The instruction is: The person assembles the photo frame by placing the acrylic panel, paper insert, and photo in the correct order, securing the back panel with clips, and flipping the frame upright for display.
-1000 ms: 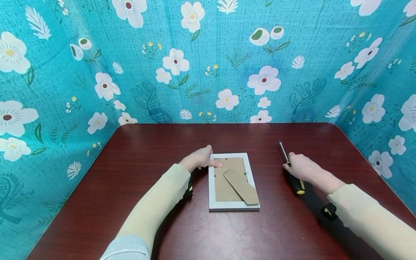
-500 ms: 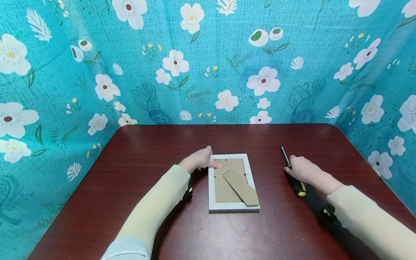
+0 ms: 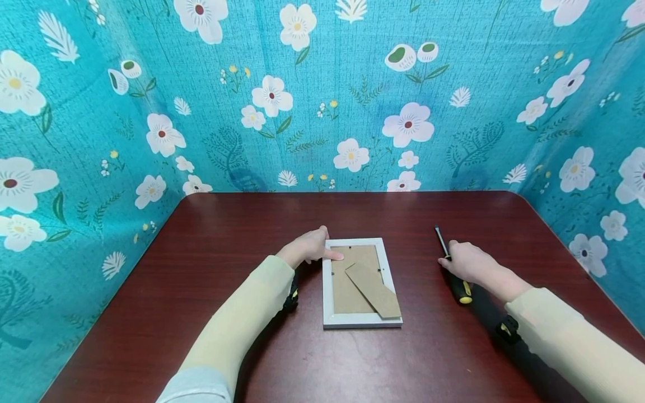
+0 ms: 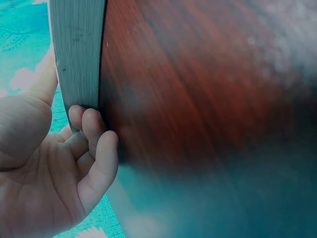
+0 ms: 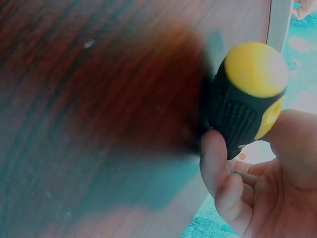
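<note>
A picture frame (image 3: 328, 291) with a white border lies back side up at the middle of the table, its brown backing and slanted stand leg (image 3: 375, 294) showing. My left hand (image 3: 308, 246) grips its upper left corner, thumb over the backing; in the left wrist view curled fingers (image 4: 101, 163) sit against the frame's grey side edge (image 4: 78, 54). Off to the right, my right hand (image 3: 468, 262) holds a flathead screwdriver by its black and yellow handle (image 5: 237, 109). The screwdriver's metal shaft (image 3: 441, 238) points away toward the back of the table.
The dark red wooden table (image 3: 242, 218) reaches back to a blue flowered cloth (image 3: 312, 123), which also hangs at both sides. Black wrist straps (image 3: 509, 327) show at both sleeves.
The right hand and the screwdriver have shifted slightly, with the tip a little nearer now than a second ago. Left hand and picture frame stay in place.
</note>
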Demonstrator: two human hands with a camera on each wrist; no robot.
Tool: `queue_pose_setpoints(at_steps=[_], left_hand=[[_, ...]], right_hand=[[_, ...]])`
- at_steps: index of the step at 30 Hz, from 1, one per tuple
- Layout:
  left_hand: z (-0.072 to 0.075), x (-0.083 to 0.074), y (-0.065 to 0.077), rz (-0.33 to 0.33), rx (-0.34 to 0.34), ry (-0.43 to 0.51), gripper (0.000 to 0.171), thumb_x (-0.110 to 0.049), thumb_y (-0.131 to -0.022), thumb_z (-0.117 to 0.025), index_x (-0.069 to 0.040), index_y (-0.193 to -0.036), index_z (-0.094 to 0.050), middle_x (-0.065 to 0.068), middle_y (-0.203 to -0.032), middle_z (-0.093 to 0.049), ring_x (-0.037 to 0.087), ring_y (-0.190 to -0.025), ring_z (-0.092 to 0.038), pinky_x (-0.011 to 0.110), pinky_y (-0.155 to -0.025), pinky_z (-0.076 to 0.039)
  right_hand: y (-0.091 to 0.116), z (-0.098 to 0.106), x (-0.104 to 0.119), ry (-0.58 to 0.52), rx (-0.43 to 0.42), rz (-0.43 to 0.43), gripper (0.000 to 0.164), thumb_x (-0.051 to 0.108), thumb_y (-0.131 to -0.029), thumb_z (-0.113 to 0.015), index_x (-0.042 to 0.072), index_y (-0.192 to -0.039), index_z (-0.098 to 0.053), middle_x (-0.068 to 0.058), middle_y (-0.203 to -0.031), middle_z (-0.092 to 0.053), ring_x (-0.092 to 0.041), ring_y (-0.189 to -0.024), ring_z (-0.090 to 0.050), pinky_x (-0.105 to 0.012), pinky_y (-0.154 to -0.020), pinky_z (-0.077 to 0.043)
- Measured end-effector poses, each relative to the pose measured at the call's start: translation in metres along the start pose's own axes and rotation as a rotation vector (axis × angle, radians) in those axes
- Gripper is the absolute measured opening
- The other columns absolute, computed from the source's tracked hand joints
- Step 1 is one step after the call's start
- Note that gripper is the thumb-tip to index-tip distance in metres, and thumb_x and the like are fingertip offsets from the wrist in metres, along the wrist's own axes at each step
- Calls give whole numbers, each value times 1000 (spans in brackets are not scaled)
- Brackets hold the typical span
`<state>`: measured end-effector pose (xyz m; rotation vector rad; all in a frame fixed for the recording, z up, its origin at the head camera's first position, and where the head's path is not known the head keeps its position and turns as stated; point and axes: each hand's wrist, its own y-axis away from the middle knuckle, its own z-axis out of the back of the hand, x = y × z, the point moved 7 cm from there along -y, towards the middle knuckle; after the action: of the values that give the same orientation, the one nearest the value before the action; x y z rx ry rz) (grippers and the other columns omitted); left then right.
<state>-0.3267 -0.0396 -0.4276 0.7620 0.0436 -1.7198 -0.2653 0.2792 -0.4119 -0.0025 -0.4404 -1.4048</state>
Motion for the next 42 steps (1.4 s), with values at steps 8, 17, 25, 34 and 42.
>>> queue_pose_setpoints(at_steps=[8, 17, 25, 34, 42], left_hand=[[0, 1, 0, -2, -4, 4, 58, -46, -79, -77, -9, -110, -44, 8, -90, -56, 21, -80, -57, 31, -60, -52], [0, 1, -2, -13, -3, 19, 59, -47, -79, -78, -9, -111, -45, 7, -92, -56, 20, -81, -56, 31, -60, -52], [1, 1, 0, -15, 1, 21, 60, -46, -79, -78, -9, -111, -45, 8, -92, -56, 21, -82, -56, 31, -59, -53], [0, 2, 3, -31, 4, 49, 58, -44, -79, -79, -8, -110, -45, 8, -88, -54, 20, -77, -54, 30, -59, -52], [2, -1, 3, -38, 5, 45, 58, -44, -80, -78, -7, -110, -45, 9, -91, -55, 21, -81, -55, 30, -59, -53]], right_hand=[[0, 2, 1, 5, 8, -15, 33, 21, -97, -57, -10, -98, -46, -11, -67, -51, -16, -46, -56, -31, -46, -48], [4, 26, 18, 180, -237, 51, 34, 24, -94, -62, -7, -93, -46, -9, -65, -48, -21, -53, -49, -34, -44, -42], [-12, 24, 49, 99, -240, 62, 47, 29, -93, -65, -9, -116, -50, -13, -77, -60, -22, -61, -57, -42, -56, -52], [-27, 0, 101, 35, -166, 131, 58, 33, -96, -61, -6, -134, -41, -5, -69, -56, -18, -58, -57, -38, -54, -47], [-35, -16, 116, 43, -77, 66, 71, 39, -95, -62, -5, -142, -32, -10, -79, -60, -22, -68, -61, -35, -55, -48]])
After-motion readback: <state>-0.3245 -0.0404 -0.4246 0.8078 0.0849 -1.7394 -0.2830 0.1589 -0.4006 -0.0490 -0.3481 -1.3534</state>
